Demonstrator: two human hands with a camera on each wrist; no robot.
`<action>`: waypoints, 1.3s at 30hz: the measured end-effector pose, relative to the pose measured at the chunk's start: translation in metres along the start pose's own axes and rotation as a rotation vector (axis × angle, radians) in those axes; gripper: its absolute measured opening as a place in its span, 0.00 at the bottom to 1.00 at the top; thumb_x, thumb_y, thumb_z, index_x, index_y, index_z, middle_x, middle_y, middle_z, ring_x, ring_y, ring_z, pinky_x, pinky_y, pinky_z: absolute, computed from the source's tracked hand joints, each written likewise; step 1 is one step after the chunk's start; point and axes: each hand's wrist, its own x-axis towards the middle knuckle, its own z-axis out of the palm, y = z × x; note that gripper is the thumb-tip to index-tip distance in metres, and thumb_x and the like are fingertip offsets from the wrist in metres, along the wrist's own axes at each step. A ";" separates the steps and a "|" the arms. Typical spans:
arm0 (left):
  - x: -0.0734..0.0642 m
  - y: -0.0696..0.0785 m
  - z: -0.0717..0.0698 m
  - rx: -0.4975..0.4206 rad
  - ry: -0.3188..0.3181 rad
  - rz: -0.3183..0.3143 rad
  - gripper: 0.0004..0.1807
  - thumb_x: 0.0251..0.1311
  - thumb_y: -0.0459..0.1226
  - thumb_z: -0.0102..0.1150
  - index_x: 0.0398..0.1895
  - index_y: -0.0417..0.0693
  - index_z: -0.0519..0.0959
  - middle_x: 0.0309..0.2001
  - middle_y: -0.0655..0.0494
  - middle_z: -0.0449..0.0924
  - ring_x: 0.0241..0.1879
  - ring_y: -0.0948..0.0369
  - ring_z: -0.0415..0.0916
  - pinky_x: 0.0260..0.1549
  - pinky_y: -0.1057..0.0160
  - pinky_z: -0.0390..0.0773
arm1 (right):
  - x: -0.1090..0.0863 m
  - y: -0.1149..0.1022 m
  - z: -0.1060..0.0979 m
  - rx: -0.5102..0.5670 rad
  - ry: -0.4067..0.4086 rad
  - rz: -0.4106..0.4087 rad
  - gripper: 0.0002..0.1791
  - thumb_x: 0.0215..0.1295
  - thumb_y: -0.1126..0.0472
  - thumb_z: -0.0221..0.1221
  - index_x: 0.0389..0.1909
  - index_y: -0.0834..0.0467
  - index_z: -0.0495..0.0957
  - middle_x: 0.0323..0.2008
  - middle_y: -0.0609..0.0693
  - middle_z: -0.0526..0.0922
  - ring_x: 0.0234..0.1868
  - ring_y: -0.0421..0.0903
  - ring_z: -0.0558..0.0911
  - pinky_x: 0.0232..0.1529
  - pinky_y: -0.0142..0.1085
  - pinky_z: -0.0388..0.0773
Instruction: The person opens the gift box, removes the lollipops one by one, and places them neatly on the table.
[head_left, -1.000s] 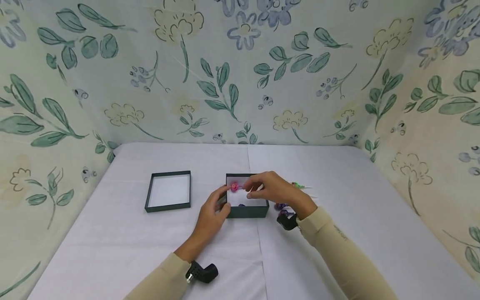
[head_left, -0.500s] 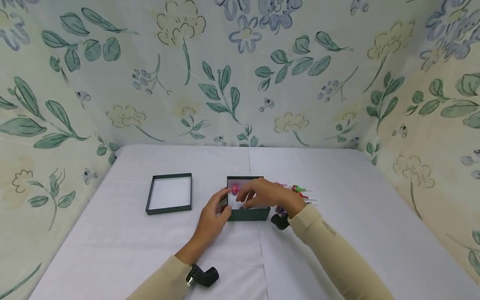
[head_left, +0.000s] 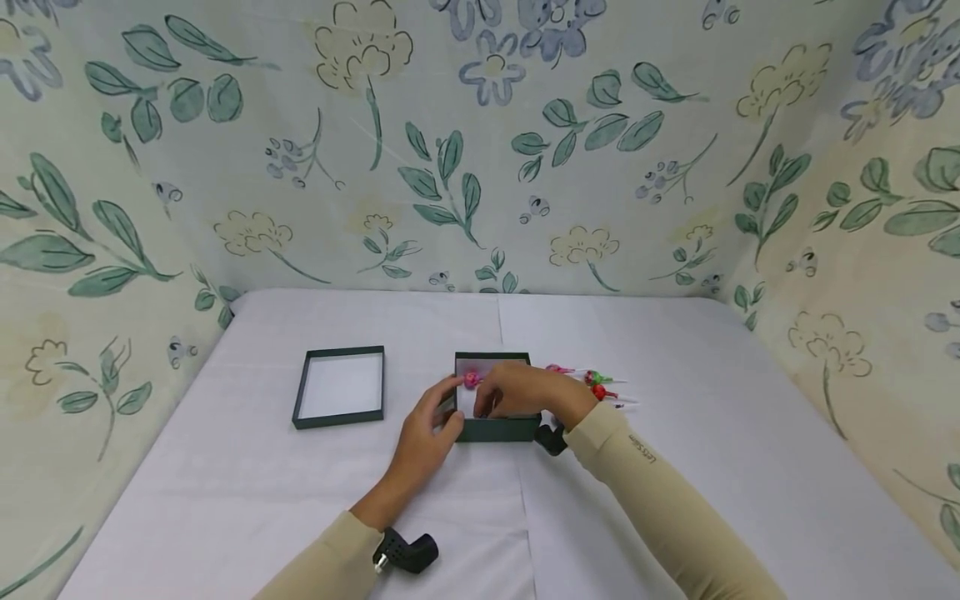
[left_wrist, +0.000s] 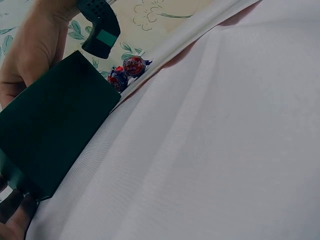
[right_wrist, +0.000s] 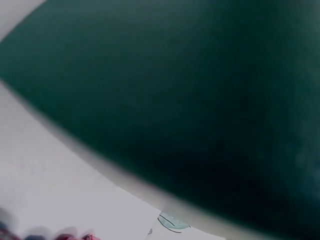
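A dark green open-topped box [head_left: 498,430] with a white inside stands on the white-covered table. My left hand [head_left: 422,433] holds its left front corner, thumb at the front and fingers along the left side. My right hand [head_left: 519,389] reaches down into the box with bent fingers; its fingertips are hidden, so whether they pinch anything does not show. A pink lollipop [head_left: 472,380] lies in the box near the back left. In the left wrist view the box [left_wrist: 55,125] hides most of the right hand [left_wrist: 37,47].
The box's lid [head_left: 338,421] lies upturned to the left. Right of the box are a pink lollipop [head_left: 558,368], a green lollipop [head_left: 593,377] and a red lollipop [head_left: 600,391]. Dark blue-and-red lollipops [left_wrist: 134,65] show in the left wrist view. Patterned cloth surrounds the table.
My right hand has moved lower into the box and slightly towards its front, covering the dark lollipop seen there earlier. The left hand has kept its place on the box.
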 end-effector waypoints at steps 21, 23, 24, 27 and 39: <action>-0.003 0.024 -0.004 0.001 -0.008 0.005 0.26 0.64 0.28 0.53 0.66 0.42 0.68 0.67 0.41 0.65 0.66 0.50 0.64 0.55 0.48 0.76 | -0.003 -0.003 -0.007 0.017 0.016 0.031 0.09 0.59 0.62 0.66 0.41 0.52 0.86 0.33 0.38 0.83 0.35 0.38 0.82 0.40 0.30 0.82; -0.004 0.036 -0.006 -0.004 -0.011 -0.002 0.25 0.63 0.27 0.52 0.66 0.39 0.68 0.67 0.39 0.64 0.65 0.48 0.64 0.55 0.47 0.75 | -0.005 -0.005 -0.011 0.025 0.021 0.030 0.09 0.59 0.62 0.66 0.41 0.53 0.86 0.33 0.39 0.83 0.35 0.38 0.82 0.40 0.31 0.82; -0.004 0.040 -0.006 -0.002 -0.016 -0.009 0.25 0.63 0.27 0.52 0.65 0.39 0.68 0.67 0.38 0.64 0.65 0.47 0.64 0.55 0.46 0.75 | -0.006 -0.006 -0.013 0.028 0.026 0.029 0.09 0.59 0.62 0.66 0.41 0.53 0.86 0.33 0.39 0.83 0.35 0.38 0.82 0.40 0.31 0.82; -0.004 0.041 -0.006 0.007 -0.021 -0.024 0.26 0.63 0.27 0.52 0.66 0.39 0.68 0.67 0.38 0.64 0.66 0.47 0.64 0.56 0.47 0.75 | -0.009 -0.007 -0.017 0.042 0.047 0.015 0.10 0.59 0.63 0.66 0.42 0.53 0.85 0.33 0.39 0.83 0.35 0.38 0.82 0.41 0.32 0.82; 0.000 0.004 -0.002 0.042 -0.012 -0.026 0.26 0.65 0.34 0.54 0.67 0.53 0.68 0.68 0.53 0.65 0.66 0.58 0.64 0.56 0.56 0.77 | -0.026 -0.017 -0.034 0.112 0.111 -0.055 0.11 0.62 0.65 0.63 0.45 0.55 0.84 0.38 0.42 0.84 0.38 0.40 0.83 0.43 0.35 0.82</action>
